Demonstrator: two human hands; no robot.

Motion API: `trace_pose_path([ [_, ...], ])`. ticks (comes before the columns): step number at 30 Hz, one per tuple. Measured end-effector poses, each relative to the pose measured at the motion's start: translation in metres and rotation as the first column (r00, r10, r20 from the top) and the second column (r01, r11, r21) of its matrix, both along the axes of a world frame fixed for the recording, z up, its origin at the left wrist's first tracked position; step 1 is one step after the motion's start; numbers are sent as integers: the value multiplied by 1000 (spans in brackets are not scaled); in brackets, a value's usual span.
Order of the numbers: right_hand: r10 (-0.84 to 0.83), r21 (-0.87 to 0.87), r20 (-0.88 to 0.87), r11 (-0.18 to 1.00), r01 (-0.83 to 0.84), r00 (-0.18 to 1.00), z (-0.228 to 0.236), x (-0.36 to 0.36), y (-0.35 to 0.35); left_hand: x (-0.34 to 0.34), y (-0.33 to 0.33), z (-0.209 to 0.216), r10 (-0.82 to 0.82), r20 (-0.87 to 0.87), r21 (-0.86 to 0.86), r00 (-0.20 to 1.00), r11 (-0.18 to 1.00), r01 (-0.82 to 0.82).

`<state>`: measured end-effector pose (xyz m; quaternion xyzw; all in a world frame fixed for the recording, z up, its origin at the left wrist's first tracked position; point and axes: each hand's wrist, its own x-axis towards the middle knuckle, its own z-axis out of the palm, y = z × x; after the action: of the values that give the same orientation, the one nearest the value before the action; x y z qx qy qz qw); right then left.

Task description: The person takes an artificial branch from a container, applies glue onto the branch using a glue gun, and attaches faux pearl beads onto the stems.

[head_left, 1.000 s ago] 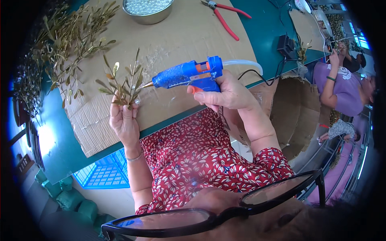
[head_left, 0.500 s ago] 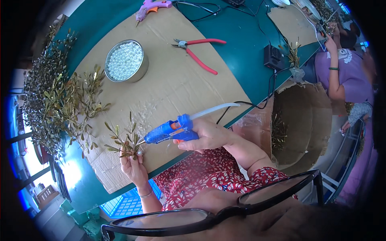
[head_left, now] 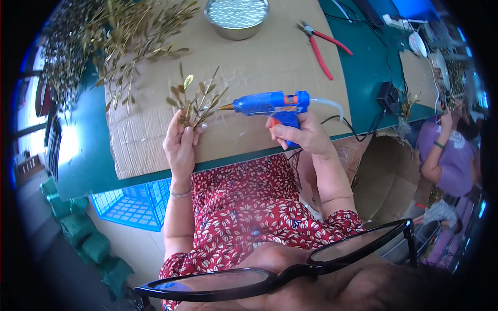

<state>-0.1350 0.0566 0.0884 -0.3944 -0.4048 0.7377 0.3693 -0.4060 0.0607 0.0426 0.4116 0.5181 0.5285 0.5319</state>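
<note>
My left hand pinches a small gold-leaved artificial sprig near its base, above the front of the cardboard sheet. A pale bead shows low on the sprig, by my fingertips. My right hand is wrapped round the handle of a blue hot glue gun. Its brass nozzle points left and ends close beside the sprig's stems; whether it touches cannot be made out. A translucent glue stick curves out of the gun's back end.
A metal bowl of clear beads and red-handled cutting pliers rest on the cardboard. Gold-leaved sprigs pile up at left. A cardboard box stands right of the table, a blue crate below it. A person in purple sits at right.
My view has shifted, so the table appears higher. The glue gun has turned from slanting to nearly level, and its nozzle remains close to the sprig. Both hands keep their holds.
</note>
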Motion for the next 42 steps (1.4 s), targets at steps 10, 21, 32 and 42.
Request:
trace_pose_path([
  [10,-119,113,80,987,110,990,0,-11,-6,-9,-6,-14,-95,25,107,995,990,92],
  [21,-142,114,92,985,132,986,7,-11,-7,-6,-4,-12,-83,70,132,994,989,73],
  [32,-154,124,135,983,137,979,12,-15,-6,-7,-3,-16,-79,77,148,994,987,67],
  [42,-152,154,139,979,131,978,10,-14,-7,-7,-4,-12,-86,74,132,994,988,76],
])
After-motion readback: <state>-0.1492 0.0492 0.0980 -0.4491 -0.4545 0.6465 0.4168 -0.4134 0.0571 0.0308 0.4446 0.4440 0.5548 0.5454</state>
